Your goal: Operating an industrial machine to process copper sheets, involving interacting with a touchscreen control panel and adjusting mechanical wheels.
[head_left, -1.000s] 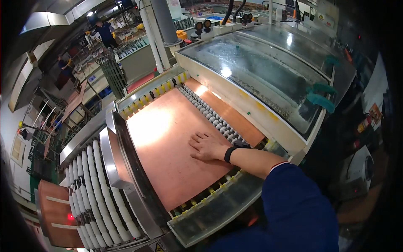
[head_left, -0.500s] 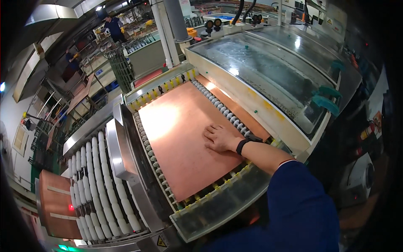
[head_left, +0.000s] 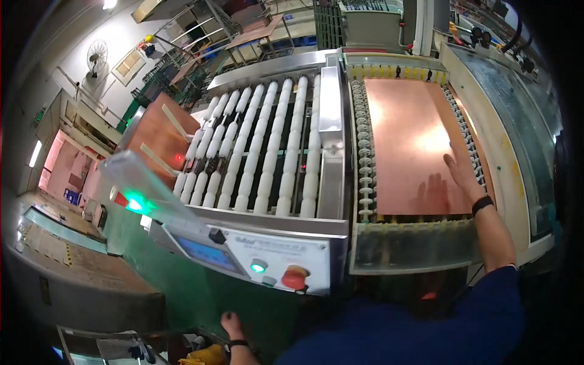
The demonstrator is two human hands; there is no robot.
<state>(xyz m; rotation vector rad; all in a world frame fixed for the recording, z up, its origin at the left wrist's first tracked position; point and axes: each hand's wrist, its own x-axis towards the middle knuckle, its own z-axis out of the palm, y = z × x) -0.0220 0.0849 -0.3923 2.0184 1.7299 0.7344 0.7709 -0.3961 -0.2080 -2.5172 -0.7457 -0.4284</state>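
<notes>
The copper sheet (head_left: 401,121) lies flat between the left rollers (head_left: 365,164) and the right rollers (head_left: 465,129). I have my right hand (head_left: 465,173) at its right edge — fingers outstretched, thumb apart, pinching nothing; whether the palm touches, I can't tell. A dark hand-shaped patch (head_left: 433,193) on the copper could be shadow, reflection or print. To handle the sheet well, I'd use light, flat, even pressure, fingertips clear of the right rollers, its edges square to both rows. My left hand (head_left: 232,326) shows below the control panel (head_left: 274,258) — its fingers too unclear to read.
</notes>
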